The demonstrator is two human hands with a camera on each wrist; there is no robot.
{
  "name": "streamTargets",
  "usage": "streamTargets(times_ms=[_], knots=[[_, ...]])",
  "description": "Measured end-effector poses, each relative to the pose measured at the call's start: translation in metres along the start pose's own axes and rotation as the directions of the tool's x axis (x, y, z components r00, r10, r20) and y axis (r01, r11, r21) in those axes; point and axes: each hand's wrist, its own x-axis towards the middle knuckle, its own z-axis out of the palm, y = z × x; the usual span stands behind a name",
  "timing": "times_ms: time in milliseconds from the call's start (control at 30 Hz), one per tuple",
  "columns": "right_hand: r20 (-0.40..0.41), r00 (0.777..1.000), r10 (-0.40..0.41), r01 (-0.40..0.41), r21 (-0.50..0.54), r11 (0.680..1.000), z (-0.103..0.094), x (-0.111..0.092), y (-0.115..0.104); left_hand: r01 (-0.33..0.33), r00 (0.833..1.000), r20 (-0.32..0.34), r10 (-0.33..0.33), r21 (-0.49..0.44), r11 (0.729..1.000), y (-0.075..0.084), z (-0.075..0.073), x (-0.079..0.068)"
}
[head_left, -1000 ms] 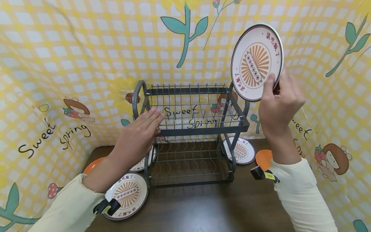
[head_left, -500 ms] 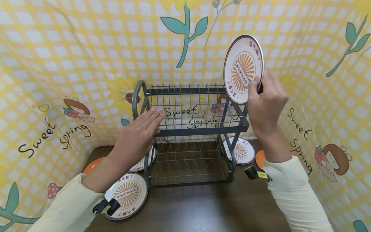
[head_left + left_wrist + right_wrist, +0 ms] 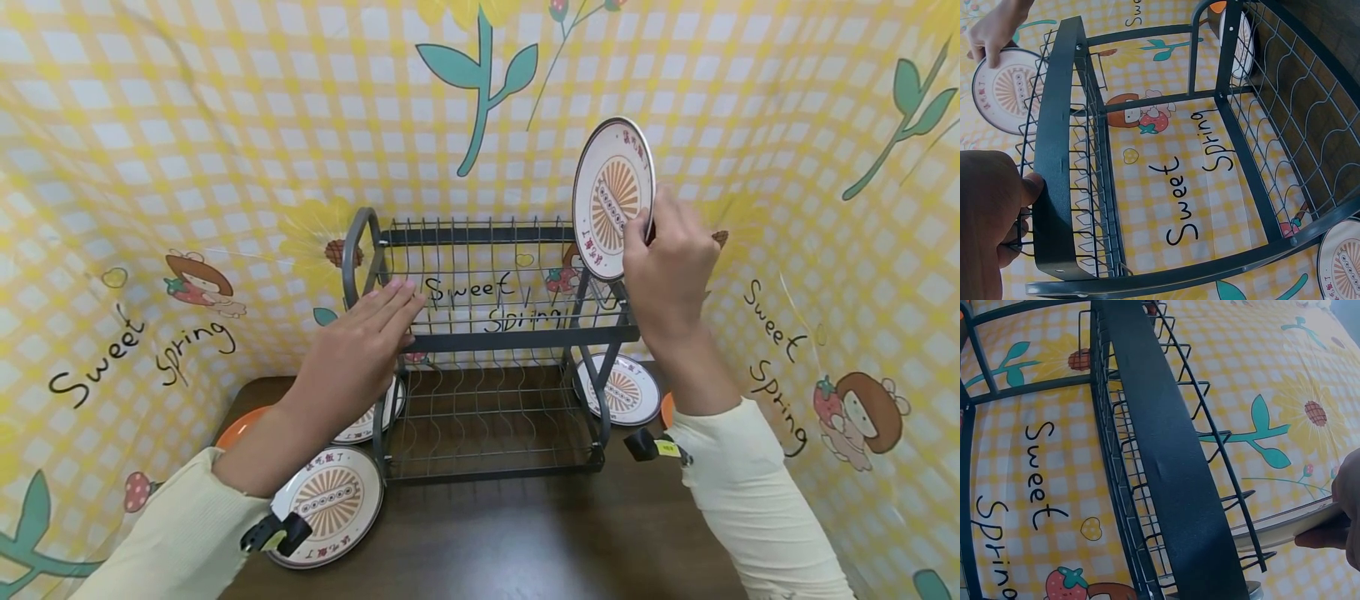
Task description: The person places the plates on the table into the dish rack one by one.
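Note:
My right hand (image 3: 669,262) pinches a white plate (image 3: 611,179) by its rim, thumb on the printed face. The plate is upright with a sunburst design and red lettering, over the right end of the upper tier of a dark grey two-tier dish rack (image 3: 517,337). Seen nearly edge-on in the right wrist view, the plate (image 3: 1291,525) overlaps the rack's wires. My left hand (image 3: 352,358) holds the rack's upper front left corner, fingers laid over the top. In the left wrist view its thumb (image 3: 1032,189) lies against the front bar.
Printed plates lie on the brown table left of the rack, a large one (image 3: 333,508) in front and another (image 3: 367,423) partly hidden behind. A plate (image 3: 621,390) is at the right, beside an orange dish (image 3: 667,410). Another orange dish (image 3: 240,425) shows far left. Checked cloth surrounds the table.
My right hand has moved left and slightly down with the plate, which now appears narrower, turned more edge-on, and lower at the rack's upper right end. My left hand has stayed put.

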Motion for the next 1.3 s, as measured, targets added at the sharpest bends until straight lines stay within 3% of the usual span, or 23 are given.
streamTargets(times_ms=[467, 1067, 1300], knots=[[0.109, 0.994, 0.001, 0.001, -0.020, 1.000, 0.008, -0.006, -0.002, -0.006, 1.000, 0.000, 0.006, -0.004, 1.000, 0.000, -0.001, 0.000], [0.200, 0.978, 0.063, -0.050, -0.070, 0.996, 0.010, -0.004, -0.001, -0.003, 1.000, -0.008, 0.003, -0.007, 1.000, -0.001, 0.000, 0.000], [0.248, 0.960, 0.126, -0.101, -0.110, 0.989, 0.011, 0.002, 0.005, 0.000, 1.000, -0.009, 0.000, -0.001, 1.000, 0.000, 0.000, 0.000]])
